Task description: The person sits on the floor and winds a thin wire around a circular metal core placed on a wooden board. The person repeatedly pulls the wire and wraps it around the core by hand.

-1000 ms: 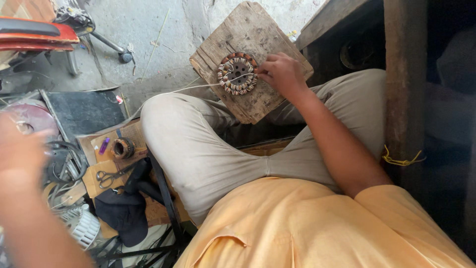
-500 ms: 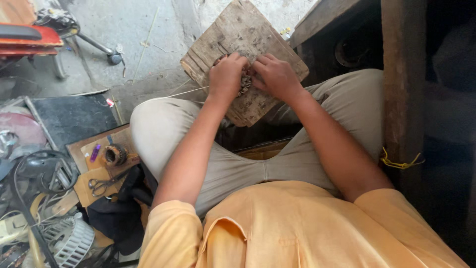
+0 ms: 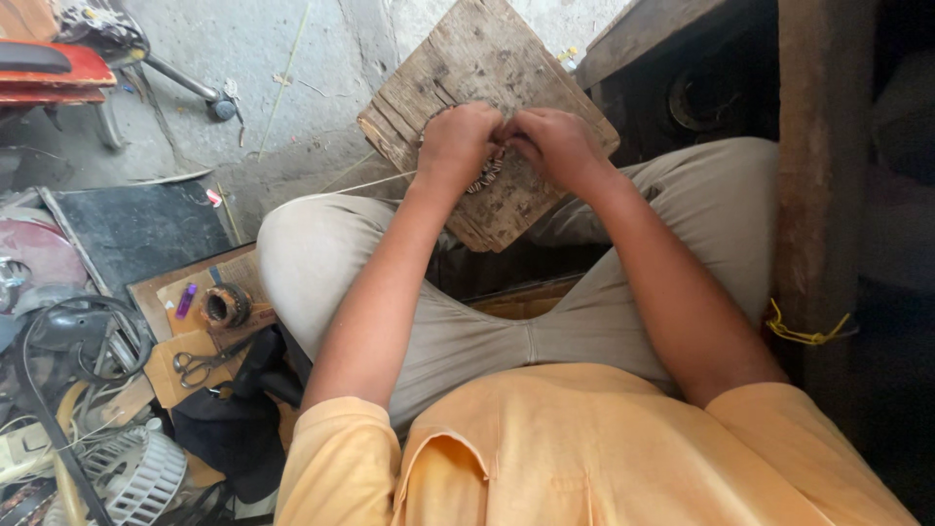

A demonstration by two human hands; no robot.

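Note:
A worn wooden board [image 3: 487,58] rests across my lap and knees. On it lies a round metal stator ring with copper-coloured windings [image 3: 484,177], mostly hidden under my hands. My left hand [image 3: 458,141] is closed over the ring's left side. My right hand [image 3: 557,144] grips its right side, and the knuckles of both hands nearly meet. A thin pale wire [image 3: 360,185] runs from the ring off to the left over my knee.
At my left a low tray holds scissors [image 3: 200,365], a wire spool [image 3: 227,305] and a purple marker [image 3: 185,300]. Black cloth [image 3: 239,419], a white fan cover [image 3: 131,472] and cables lie below it. A red stool [image 3: 54,73] stands far left; a wooden post [image 3: 813,146] rises at right.
My left hand came in from the lower left and closed on the ring beside my right hand. The ring, plainly visible a second ago, is now mostly covered.

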